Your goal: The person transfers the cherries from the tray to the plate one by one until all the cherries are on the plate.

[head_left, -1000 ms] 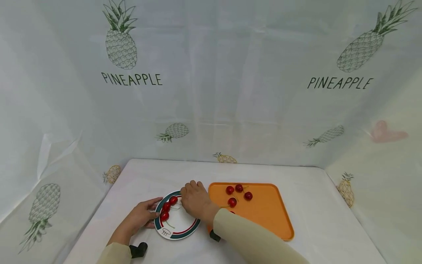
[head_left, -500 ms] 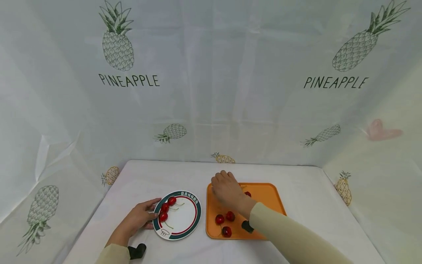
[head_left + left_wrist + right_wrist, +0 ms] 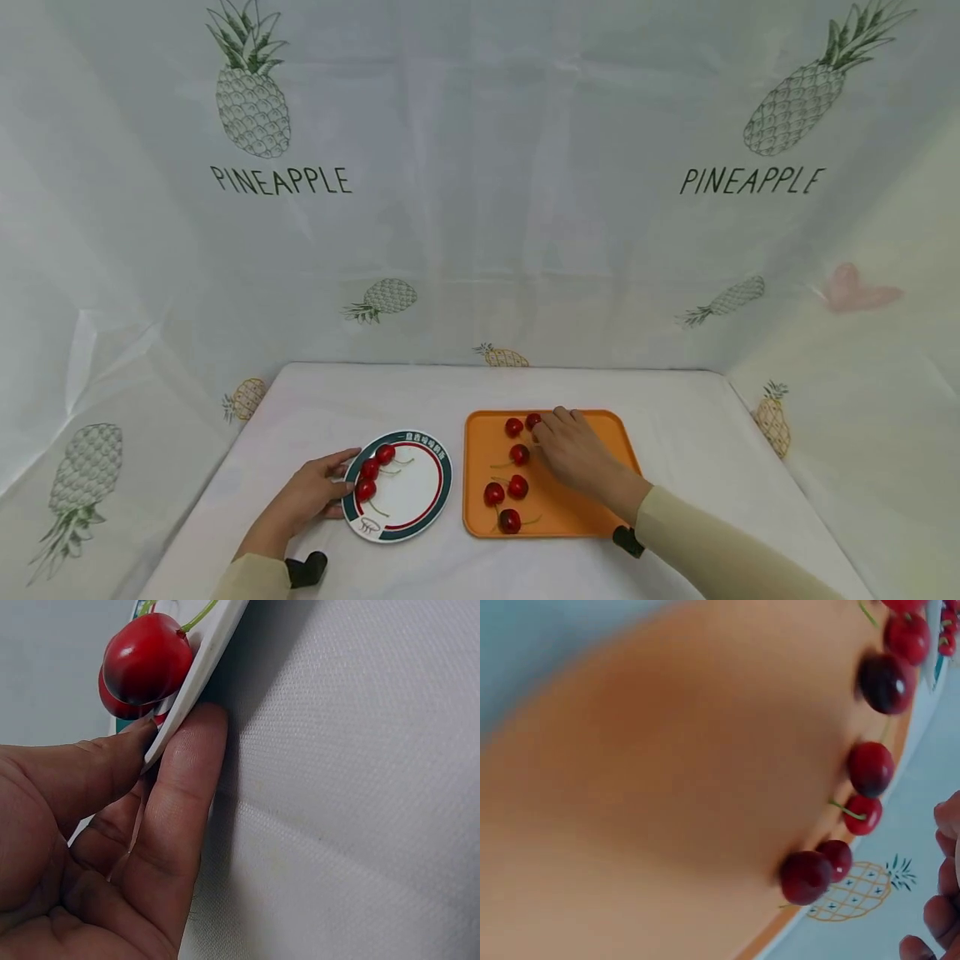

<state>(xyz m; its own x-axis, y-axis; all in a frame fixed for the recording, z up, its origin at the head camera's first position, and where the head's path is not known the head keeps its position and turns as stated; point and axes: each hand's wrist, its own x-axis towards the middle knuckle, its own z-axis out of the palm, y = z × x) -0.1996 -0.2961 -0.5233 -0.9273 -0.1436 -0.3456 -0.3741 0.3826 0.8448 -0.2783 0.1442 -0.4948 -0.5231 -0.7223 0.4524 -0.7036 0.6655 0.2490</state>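
My left hand pinches the left rim of a white plate with a green and red border. In the left wrist view the thumb lies on top of the rim and a finger beneath it. Three red cherries with stems sit at the plate's left side. To the right, my right hand is over an orange tray, close to a cherry at the back. Its fingers hang loosely bent, apart from the cherries in the right wrist view, with nothing seen in them.
Several more cherries lie along the left half of the tray. Plate and tray stand side by side on a white-covered table, a narrow gap between them. A pineapple-printed curtain rises behind the table.
My right hand has left the plate and moved right, across the tray to the far side of the back cherries. My left hand keeps its grip on the plate's rim.
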